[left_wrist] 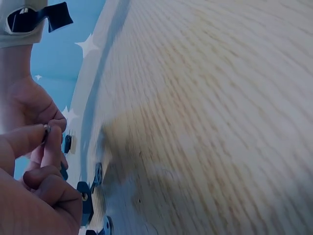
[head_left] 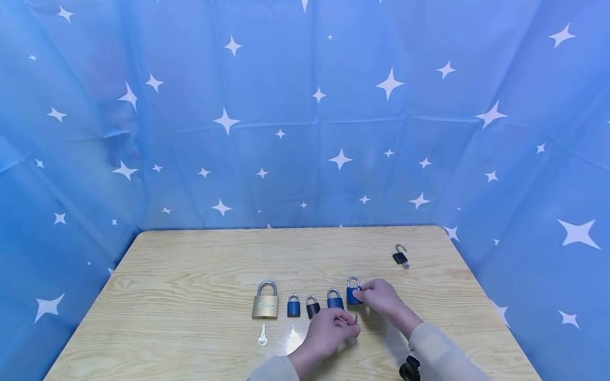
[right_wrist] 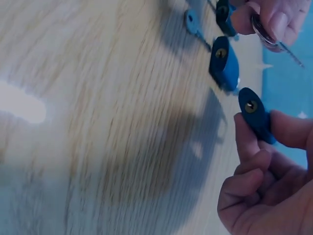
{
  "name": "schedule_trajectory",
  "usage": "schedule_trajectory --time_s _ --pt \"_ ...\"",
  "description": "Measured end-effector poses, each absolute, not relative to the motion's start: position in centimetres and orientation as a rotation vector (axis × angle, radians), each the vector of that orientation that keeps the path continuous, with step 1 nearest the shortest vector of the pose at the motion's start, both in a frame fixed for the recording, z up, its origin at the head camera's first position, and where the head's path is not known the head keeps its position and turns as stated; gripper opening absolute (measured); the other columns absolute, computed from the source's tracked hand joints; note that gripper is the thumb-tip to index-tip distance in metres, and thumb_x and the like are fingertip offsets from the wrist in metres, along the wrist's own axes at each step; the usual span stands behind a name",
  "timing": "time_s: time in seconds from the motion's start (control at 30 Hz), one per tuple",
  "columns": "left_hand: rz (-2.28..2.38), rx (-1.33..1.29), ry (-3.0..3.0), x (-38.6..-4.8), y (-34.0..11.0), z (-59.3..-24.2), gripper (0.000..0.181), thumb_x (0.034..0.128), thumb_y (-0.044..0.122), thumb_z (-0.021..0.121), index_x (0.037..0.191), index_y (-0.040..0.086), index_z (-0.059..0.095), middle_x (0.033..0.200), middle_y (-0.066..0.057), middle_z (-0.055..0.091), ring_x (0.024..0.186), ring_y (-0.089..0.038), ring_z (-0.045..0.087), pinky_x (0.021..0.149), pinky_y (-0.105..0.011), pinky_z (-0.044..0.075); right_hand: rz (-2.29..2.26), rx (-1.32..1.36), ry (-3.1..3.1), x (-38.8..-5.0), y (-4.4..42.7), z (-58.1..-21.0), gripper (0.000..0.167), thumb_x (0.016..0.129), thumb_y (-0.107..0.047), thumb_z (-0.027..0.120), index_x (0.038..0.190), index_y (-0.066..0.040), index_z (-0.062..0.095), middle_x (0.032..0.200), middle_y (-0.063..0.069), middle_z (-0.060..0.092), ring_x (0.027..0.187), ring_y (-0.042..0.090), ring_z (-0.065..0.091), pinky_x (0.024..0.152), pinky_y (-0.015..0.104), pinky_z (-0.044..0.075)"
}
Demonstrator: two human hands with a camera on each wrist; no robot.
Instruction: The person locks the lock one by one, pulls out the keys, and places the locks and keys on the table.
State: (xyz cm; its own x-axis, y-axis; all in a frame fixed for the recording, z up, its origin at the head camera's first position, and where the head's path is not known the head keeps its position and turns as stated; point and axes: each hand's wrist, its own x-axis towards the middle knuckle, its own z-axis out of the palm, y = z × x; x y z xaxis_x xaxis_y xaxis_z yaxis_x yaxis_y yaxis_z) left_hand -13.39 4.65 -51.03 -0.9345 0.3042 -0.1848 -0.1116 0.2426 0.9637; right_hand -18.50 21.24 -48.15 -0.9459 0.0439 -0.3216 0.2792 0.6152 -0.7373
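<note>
A blue padlock [head_left: 351,297] with a closed silver shackle is pinched between thumb and fingers of my right hand [head_left: 382,297]. The right wrist view shows the keyhole in that padlock's underside [right_wrist: 251,106]. My left hand [head_left: 328,332] pinches a small silver key [right_wrist: 264,32] by its head, the blade pointing away from the fingers. Key and padlock are apart. Another blue padlock [head_left: 335,302] lies just left of the held one, its lower end partly covered by the left hand. In the right wrist view, a key [right_wrist: 192,23] lies on the table near it.
Leftward in the row lie a black padlock [head_left: 312,308], a small blue padlock [head_left: 293,308] and a large brass padlock [head_left: 265,307]. Keys [head_left: 262,336] lie in front of some. An unlocked black padlock [head_left: 400,257] with a key in it lies at the back right of the wooden table [head_left: 190,275].
</note>
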Motion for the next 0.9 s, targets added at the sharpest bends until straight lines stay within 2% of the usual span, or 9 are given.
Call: schedule_trajectory --time_s 0.1,0.4,0.57,0.73,0.9 --pt "1.744 0.177 2.204 -13.3 4.9 -51.0 0.009 0.0789 0.017 0.079 0.079 0.014 0.070 0.069 0.008 0.064 0.060 -0.005 0.053 0.052 -0.021 0.042 -1.222 0.252 2.586 -18.5 21.7 -48.5 0.049 0.089 -0.021 0.066 0.053 -0.016 0.034 0.052 -0.007 0.023 0.050 0.010 0.023 0.051 0.024 0.021" --pt "1.692 0.168 2.252 -13.1 5.2 -50.9 0.011 0.0786 0.019 0.079 0.078 0.014 0.070 0.068 0.009 0.065 0.059 -0.004 0.055 0.051 -0.021 0.041 -1.138 0.223 2.623 -18.4 22.3 -49.2 0.047 0.087 -0.023 0.069 0.051 -0.016 0.040 0.049 -0.007 0.032 0.048 0.010 0.029 0.050 0.023 0.024" --pt "1.638 0.171 2.294 -13.1 5.4 -50.7 0.011 0.0797 0.021 0.078 0.078 0.015 0.070 0.067 0.009 0.065 0.058 -0.004 0.054 0.051 -0.022 0.041 -1.094 0.234 2.645 -18.4 22.6 -49.3 0.049 0.087 -0.027 0.070 0.050 -0.016 0.040 0.049 -0.007 0.030 0.048 0.009 0.027 0.049 0.023 0.023" --pt "1.555 0.160 2.376 -13.1 5.5 -50.7 0.011 0.0793 0.025 0.079 0.076 0.019 0.070 0.066 0.012 0.065 0.058 -0.003 0.054 0.053 -0.022 0.040 -1.006 0.238 2.681 -18.2 22.7 -49.2 0.050 0.087 -0.032 0.070 0.050 -0.016 0.040 0.048 -0.007 0.029 0.047 0.010 0.024 0.048 0.023 0.019" --pt "1.452 0.152 2.478 -13.1 5.7 -50.6 0.012 0.0772 0.027 0.080 0.070 0.023 0.072 0.063 0.014 0.066 0.057 -0.001 0.054 0.054 -0.023 0.040 -0.953 0.251 2.693 -18.1 22.8 -49.0 0.048 0.086 -0.034 0.071 0.050 -0.016 0.045 0.049 -0.008 0.033 0.049 0.010 0.029 0.051 0.023 0.023"
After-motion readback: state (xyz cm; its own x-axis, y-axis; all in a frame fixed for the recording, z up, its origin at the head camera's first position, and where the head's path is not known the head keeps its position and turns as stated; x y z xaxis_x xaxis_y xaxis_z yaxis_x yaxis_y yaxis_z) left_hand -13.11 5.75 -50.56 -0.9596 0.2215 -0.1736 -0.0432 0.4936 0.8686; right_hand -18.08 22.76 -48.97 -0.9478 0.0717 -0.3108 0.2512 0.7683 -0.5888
